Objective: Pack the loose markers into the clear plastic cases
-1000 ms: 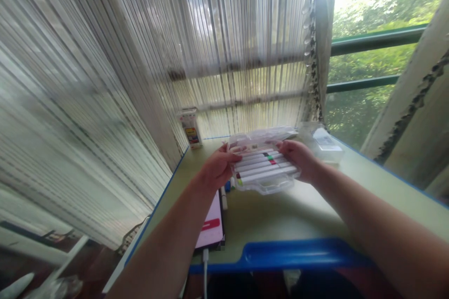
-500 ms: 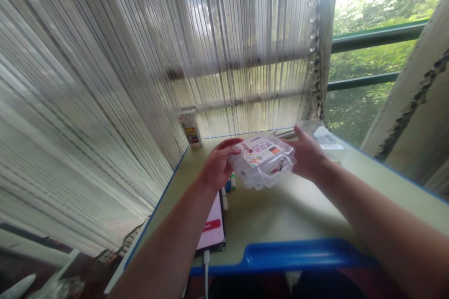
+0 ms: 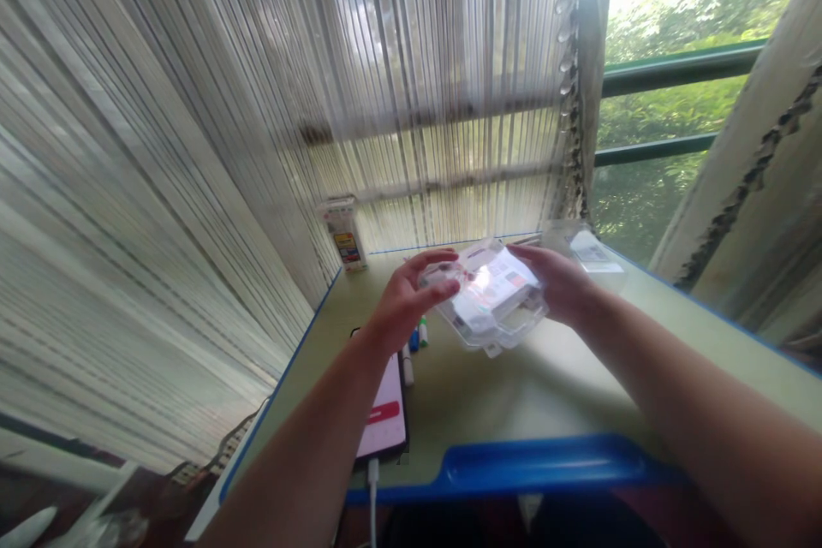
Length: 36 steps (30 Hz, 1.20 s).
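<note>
Between my two hands, above the table, is a clear plastic carrying case (image 3: pixel 491 295) with a handle on its near side and a printed label on top. Light glares off the label. My left hand (image 3: pixel 411 291) grips the case's left side, thumb on top. My right hand (image 3: pixel 556 278) is closed on the right side, its fingers mostly hidden behind the case. What lies inside the case cannot be made out.
A phone (image 3: pixel 385 415) with a white charging cable (image 3: pixel 373 497) lies under my left forearm, beside several markers (image 3: pixel 414 340). A small box (image 3: pixel 347 235) stands at the back left. A clear container (image 3: pixel 594 257) sits behind my right hand. The table (image 3: pixel 462 411) has a blue edge.
The case has tilted, so its label now catches the light. My right hand has closed in on its right side, and my left thumb now lies across its top.
</note>
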Motion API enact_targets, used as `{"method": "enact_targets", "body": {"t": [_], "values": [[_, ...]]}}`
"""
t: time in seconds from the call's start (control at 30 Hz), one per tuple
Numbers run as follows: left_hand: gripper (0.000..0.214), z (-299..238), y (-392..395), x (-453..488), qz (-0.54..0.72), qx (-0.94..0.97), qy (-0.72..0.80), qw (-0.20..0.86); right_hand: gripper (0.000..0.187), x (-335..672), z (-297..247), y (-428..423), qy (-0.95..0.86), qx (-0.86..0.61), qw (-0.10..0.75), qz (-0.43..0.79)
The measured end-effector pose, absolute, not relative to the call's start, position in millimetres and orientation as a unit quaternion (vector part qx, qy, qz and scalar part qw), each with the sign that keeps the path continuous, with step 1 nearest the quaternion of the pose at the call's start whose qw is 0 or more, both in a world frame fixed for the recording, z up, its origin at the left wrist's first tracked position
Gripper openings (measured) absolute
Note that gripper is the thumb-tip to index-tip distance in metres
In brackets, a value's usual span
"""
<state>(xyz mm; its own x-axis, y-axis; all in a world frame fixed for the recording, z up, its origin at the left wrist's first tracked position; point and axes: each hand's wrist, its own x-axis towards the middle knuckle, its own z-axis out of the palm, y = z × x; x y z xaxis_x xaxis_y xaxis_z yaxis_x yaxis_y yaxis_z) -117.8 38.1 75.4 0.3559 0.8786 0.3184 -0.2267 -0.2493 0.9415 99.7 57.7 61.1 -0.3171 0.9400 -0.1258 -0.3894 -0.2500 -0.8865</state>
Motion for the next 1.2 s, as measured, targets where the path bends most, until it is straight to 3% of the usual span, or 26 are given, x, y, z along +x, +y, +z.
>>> {"method": "enact_targets", "body": {"t": [0.13, 0.23, 0.33, 0.5, 0.73, 0.83, 0.97, 1.1, 1.2], "values": [[0.083, 72.8, 35.9, -122.7, 0.452, 0.704, 0.271, 0.476, 0.044, 110.7, 60.6, 61.1, -0.384, -0.366, 0.462, 0.71], [0.093, 67.6, 38.7, -122.3, 0.455, 0.727, 0.28, 0.431, 0.06, 115.2, 65.8, 58.3, -0.391, -0.371, 0.474, 0.696], [0.087, 59.3, 44.8, -117.6, 0.459, 0.702, 0.315, 0.444, 0.062, 113.1, 71.9, 53.6, -0.38, -0.352, 0.503, 0.692], [0.054, 52.5, 53.4, -110.3, 0.455, 0.645, 0.342, 0.51, 0.054, 108.0, 73.3, 51.8, -0.357, -0.317, 0.544, 0.69], [0.038, 61.1, 57.3, -112.2, 0.46, 0.49, 0.376, 0.638, 0.028, 89.7, 63.1, 55.2, -0.378, -0.244, 0.598, 0.663], [0.054, 63.9, 51.9, -113.5, 0.459, 0.531, 0.403, 0.587, 0.022, 78.7, 62.1, 53.8, -0.374, -0.255, 0.6, 0.659], [0.086, 65.3, 41.7, -114.0, 0.515, 0.648, 0.376, 0.416, 0.029, 74.0, 64.6, 53.5, -0.36, -0.297, 0.589, 0.659], [0.075, 65.4, 39.4, -114.2, 0.508, 0.707, 0.367, 0.328, 0.037, 82.9, 66.0, 55.5, -0.353, -0.31, 0.584, 0.662], [0.058, 62.2, 45.2, -115.4, 0.506, 0.692, 0.38, 0.348, 0.047, 89.9, 65.4, 55.4, -0.344, -0.333, 0.58, 0.659]]}}
